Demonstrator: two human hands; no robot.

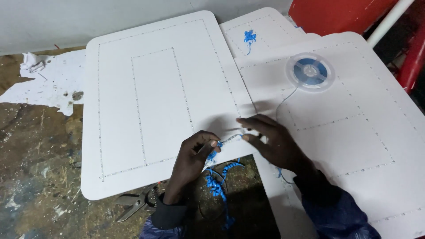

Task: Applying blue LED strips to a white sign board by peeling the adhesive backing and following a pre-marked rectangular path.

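Nearest me, metal snips (pixel 137 202) lie by the near edge of the left white board (pixel 150 102). My left hand (pixel 192 155) pinches a thin strip (pixel 230 138) with curling blue backing (pixel 217 179); my right hand (pixel 274 141) presses its other end with loosely spread fingers. Farther right, the clear reel (pixel 310 71) sits on open board (pixel 354 128).

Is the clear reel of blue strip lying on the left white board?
No: the reel lies on the right white board, above the right hand, with a thin strip trailing from it toward the hands.
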